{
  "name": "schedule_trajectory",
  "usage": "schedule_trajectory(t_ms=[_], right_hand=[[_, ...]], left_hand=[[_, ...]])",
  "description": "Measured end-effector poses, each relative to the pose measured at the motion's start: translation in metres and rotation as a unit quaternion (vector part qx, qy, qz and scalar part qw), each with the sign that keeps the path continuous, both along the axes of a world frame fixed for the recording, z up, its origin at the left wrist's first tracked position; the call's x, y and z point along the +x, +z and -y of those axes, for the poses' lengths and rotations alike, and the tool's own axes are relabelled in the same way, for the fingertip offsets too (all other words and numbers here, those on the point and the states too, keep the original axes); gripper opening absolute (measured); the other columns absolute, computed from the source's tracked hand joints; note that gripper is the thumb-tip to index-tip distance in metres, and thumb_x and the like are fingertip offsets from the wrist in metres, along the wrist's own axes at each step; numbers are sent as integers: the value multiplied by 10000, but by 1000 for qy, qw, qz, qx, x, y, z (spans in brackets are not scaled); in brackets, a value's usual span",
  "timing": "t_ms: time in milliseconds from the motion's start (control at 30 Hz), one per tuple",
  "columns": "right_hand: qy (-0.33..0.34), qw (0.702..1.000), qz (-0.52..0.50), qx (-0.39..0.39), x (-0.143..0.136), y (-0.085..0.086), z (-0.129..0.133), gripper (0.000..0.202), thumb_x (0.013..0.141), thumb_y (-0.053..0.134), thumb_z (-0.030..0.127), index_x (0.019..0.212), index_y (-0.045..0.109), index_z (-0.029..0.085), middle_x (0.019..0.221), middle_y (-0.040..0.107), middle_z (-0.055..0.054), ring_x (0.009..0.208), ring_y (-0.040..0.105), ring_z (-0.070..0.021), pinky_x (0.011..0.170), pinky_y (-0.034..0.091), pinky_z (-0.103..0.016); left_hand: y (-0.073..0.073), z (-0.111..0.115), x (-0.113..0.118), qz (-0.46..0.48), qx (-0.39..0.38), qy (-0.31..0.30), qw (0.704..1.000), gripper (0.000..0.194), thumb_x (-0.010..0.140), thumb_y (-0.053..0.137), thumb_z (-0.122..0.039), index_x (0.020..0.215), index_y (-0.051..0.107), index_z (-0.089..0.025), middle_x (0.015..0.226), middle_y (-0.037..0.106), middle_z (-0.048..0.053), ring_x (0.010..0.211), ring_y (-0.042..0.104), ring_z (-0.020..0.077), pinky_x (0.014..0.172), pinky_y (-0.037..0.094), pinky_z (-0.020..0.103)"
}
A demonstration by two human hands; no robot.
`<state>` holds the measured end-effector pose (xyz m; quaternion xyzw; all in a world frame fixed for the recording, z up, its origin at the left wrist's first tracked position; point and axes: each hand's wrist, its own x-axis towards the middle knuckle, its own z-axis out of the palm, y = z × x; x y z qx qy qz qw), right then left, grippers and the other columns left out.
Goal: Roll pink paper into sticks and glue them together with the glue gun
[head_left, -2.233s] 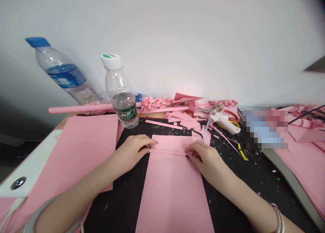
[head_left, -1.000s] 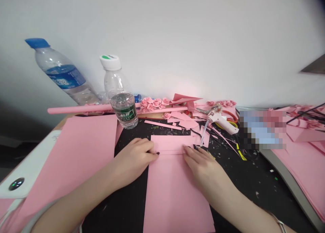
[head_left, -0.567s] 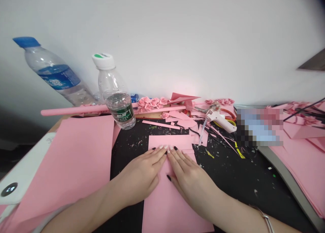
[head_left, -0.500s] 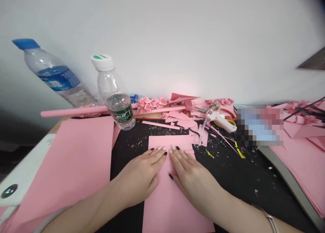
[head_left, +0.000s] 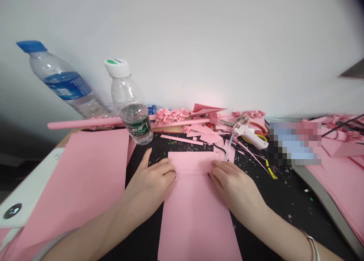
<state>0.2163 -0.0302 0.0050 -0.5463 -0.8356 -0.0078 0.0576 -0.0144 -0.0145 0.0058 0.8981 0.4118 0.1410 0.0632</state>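
Observation:
A long sheet of pink paper lies lengthwise on the black mat, with a crosswise fold or narrow strip near its far end. At that strip's left edge is my left hand, fingers curled onto the paper and thumb raised apart. My right hand is at the right edge, its fingers bent together on the paper. Both hands pinch the sheet's sides, and their fingertips are partly hidden.
Two bottles, one blue-capped and one white-capped, stand at the back left. Paper roses, scraps and a glue gun lie behind the sheet. Pink sheets are at left, a pixelated object at right.
My hands have moved apart from the middle of the sheet to its two side edges. Their flat fingers are now bent, and the crosswise strip between them is uncovered.

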Motion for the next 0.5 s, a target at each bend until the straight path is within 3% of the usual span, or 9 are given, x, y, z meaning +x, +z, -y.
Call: schedule_trajectory(t_ms=[100, 233, 333, 400, 500], right_hand=[[-4, 996, -83, -17, 0, -1, -5, 201, 819, 471, 46, 703, 590, 159, 831, 612, -84, 764, 575, -197, 693, 487, -315], [-43, 978, -186, -81, 4, 0, -13, 174, 768, 497, 15, 787, 576, 169, 783, 590, -36, 686, 566, -156, 621, 470, -263], [-41, 970, -212, -108, 6, 0, -16, 208, 745, 504, -10, 816, 577, 172, 809, 592, -29, 700, 575, -147, 640, 467, -255], [-38, 969, -215, -114, 7, 1, -16, 207, 750, 493, -12, 807, 576, 169, 830, 588, -37, 718, 579, -149, 656, 468, -259], [-30, 970, -217, -109, 7, 2, -14, 203, 766, 480, -6, 791, 578, 170, 837, 578, -38, 728, 580, -151, 671, 468, -266]], left_hand=[[-3, -8, -3, 21, -35, -4, 999, 236, 898, 407, -120, 849, 623, -202, 917, 680, 8, 1050, 569, 195, 1069, 63, 565], [-8, -16, -8, 68, -102, 9, 992, 195, 893, 421, -120, 859, 591, -211, 952, 661, -17, 1120, 534, 185, 1082, 99, 533], [-11, -20, -10, 84, -129, 16, 988, 166, 885, 462, -145, 841, 602, -221, 962, 668, -24, 1113, 540, 196, 1045, 254, 456], [-11, -21, -11, 83, -121, 19, 989, 147, 880, 491, -165, 859, 623, -226, 970, 677, -15, 1042, 574, 201, 919, 383, 375], [-11, -21, -13, 73, -82, 13, 994, 165, 882, 505, -192, 950, 648, -237, 1015, 679, 5, 917, 611, 190, 785, 419, 324]])
